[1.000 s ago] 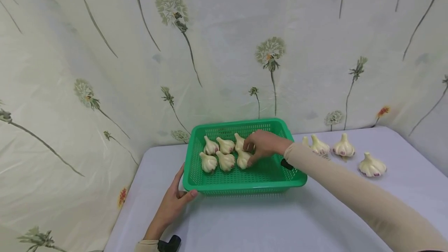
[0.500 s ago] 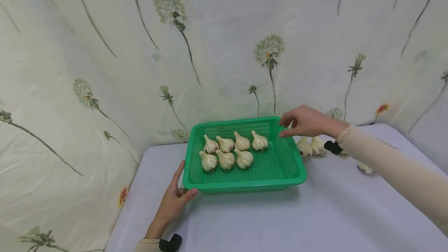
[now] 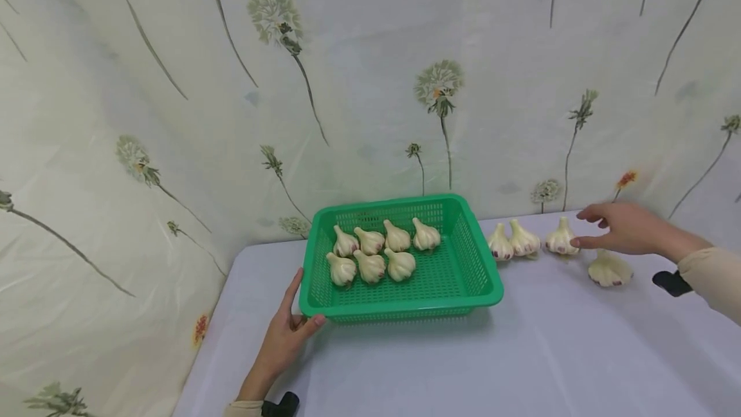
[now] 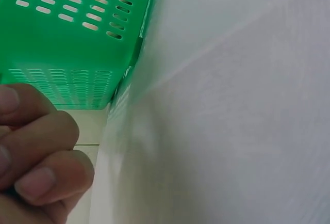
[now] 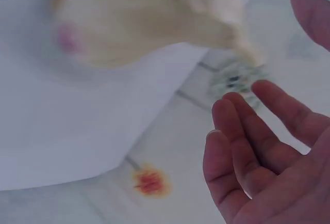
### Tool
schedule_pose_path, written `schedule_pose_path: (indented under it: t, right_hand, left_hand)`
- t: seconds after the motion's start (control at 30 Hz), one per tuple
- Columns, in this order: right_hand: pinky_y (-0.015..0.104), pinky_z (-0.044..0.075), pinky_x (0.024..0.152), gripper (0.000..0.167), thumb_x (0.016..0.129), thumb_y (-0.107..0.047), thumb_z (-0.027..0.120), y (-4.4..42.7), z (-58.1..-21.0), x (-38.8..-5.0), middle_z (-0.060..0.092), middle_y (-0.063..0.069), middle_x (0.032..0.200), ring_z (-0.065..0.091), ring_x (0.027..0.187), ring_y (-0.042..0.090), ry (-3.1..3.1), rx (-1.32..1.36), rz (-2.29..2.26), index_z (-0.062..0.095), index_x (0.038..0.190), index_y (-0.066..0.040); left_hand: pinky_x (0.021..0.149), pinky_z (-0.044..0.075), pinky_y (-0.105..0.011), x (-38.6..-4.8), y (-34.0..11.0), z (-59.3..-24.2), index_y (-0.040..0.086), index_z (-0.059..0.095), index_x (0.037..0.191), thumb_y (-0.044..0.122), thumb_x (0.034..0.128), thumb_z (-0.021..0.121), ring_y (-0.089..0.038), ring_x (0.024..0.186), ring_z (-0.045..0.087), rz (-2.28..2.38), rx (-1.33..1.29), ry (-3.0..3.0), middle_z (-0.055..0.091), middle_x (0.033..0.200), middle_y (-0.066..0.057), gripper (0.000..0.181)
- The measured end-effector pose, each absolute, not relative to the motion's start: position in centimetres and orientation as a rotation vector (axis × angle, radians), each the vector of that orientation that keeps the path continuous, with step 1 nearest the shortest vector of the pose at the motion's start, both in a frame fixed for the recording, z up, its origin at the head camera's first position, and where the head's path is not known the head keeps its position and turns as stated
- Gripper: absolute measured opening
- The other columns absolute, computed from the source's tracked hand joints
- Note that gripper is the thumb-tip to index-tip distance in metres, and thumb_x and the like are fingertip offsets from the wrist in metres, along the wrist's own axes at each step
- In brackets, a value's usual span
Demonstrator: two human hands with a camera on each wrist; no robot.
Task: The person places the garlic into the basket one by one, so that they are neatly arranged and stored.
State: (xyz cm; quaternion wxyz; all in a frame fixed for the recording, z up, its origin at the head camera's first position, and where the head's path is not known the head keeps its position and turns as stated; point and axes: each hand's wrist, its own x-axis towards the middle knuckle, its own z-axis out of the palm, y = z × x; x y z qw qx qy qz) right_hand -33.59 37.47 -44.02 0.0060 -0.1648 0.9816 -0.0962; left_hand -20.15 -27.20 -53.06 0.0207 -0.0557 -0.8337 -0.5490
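Note:
At the front left corner of a green plastic basket [image 3: 399,304] is my left hand [image 3: 283,338], thumb on the rim and index finger along the side; the left wrist view shows its other fingers [image 4: 46,146] curled beside the basket wall [image 4: 67,43]. Several garlic bulbs [image 3: 370,267] lie in two rows in the basket. My right hand [image 3: 633,229] is over the table on the right, holding nothing, thumb and fingers apart. Just below it sits a garlic bulb [image 3: 610,270], blurred in the right wrist view [image 5: 124,17]. Another garlic bulb [image 3: 561,238] stands by its fingertips.
Two more garlic bulbs [image 3: 523,239] stand side by side just right of the basket. A white cloth [image 3: 405,372] covers the table. Behind it hangs a pale curtain [image 3: 359,114] printed with dandelions, close to the basket's back rim.
My right hand has let go of a garlic bulb in the basket's back row, lifted out, and moved right over the bulbs on the table. My left hand has stayed at the basket corner.

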Motion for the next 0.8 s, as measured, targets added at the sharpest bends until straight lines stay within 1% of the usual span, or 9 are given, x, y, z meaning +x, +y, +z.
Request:
schedule_pose_path:
  t: [0.13,0.23,0.37,0.47,0.57,0.63,0.7,0.8]
  right_hand:
    - [0.055,0.058,0.082,0.081,0.090,-0.057,0.080,40.1,-45.7,-32.3,0.073,0.025,0.117,0.072,0.101,0.039,3.033,-0.446,-0.314,0.063,0.134,0.009]
    - [0.050,0.058,0.078,0.082,0.089,-0.058,0.080,41.2,-46.6,-31.5,0.074,0.022,0.114,0.072,0.100,0.036,3.000,-0.392,-0.319,0.063,0.134,0.008]
    - [0.039,0.054,0.073,0.080,0.087,-0.058,0.083,41.6,-47.8,-30.7,0.075,0.015,0.109,0.069,0.093,0.026,2.987,-0.364,-0.352,0.065,0.131,0.007]
    - [0.035,0.051,0.070,0.081,0.086,-0.057,0.084,41.7,-48.8,-30.3,0.075,0.011,0.105,0.064,0.087,0.019,2.986,-0.363,-0.374,0.065,0.130,0.008]
    - [0.037,0.053,0.070,0.088,0.086,-0.059,0.083,41.8,-49.5,-30.0,0.073,0.014,0.103,0.062,0.086,0.021,2.972,-0.336,-0.373,0.062,0.130,0.014]
    - [0.041,0.056,0.072,0.092,0.086,-0.059,0.083,41.9,-49.8,-29.9,0.072,0.019,0.104,0.064,0.087,0.026,2.960,-0.308,-0.380,0.059,0.130,0.018]
    - [0.046,0.057,0.074,0.095,0.087,-0.059,0.082,42.1,-49.9,-29.8,0.070,0.026,0.108,0.066,0.090,0.030,2.949,-0.286,-0.391,0.057,0.131,0.022]
    - [0.047,0.058,0.075,0.095,0.088,-0.057,0.082,42.1,-50.2,-29.7,0.069,0.030,0.112,0.067,0.092,0.032,2.952,-0.282,-0.408,0.056,0.130,0.023]
  left_hand:
    - [0.047,0.031,-0.023,-20.1,-27.4,-53.2,0.044,0.017,0.169,0.027,0.0986,0.078,-0.004,0.047,0.033,-1.704,-0.175,-2.580,0.039,0.055,0.008,0.095]
    - [0.047,0.032,-0.023,-20.1,-27.5,-53.2,0.043,0.016,0.170,0.025,0.0987,0.078,-0.004,0.048,0.034,-1.716,-0.175,-2.574,0.038,0.055,0.008,0.095]
    - [0.048,0.032,-0.023,-20.1,-27.4,-53.1,0.043,0.016,0.169,0.026,0.0984,0.078,-0.004,0.048,0.034,-1.715,-0.165,-2.573,0.038,0.055,0.009,0.096]
    - [0.047,0.032,-0.023,-20.1,-27.4,-53.1,0.044,0.016,0.169,0.026,0.0984,0.078,-0.004,0.048,0.033,-1.713,-0.164,-2.570,0.038,0.055,0.009,0.096]
    - [0.047,0.031,-0.023,-20.1,-27.4,-53.2,0.042,0.016,0.170,0.025,0.0990,0.077,-0.003,0.047,0.032,-1.708,-0.178,-2.569,0.038,0.055,0.009,0.095]
    - [0.046,0.031,-0.023,-20.2,-27.3,-53.3,0.040,0.015,0.171,0.025,0.0995,0.077,-0.003,0.047,0.032,-1.697,-0.192,-2.572,0.038,0.055,0.009,0.095]
    - [0.046,0.031,-0.023,-20.2,-27.2,-53.4,0.037,0.015,0.171,0.025,0.0999,0.077,-0.003,0.047,0.032,-1.689,-0.200,-2.578,0.038,0.054,0.009,0.095]
    - [0.046,0.031,-0.023,-20.2,-27.2,-53.4,0.039,0.015,0.171,0.025,0.0997,0.077,-0.003,0.047,0.031,-1.688,-0.193,-2.581,0.038,0.055,0.009,0.095]
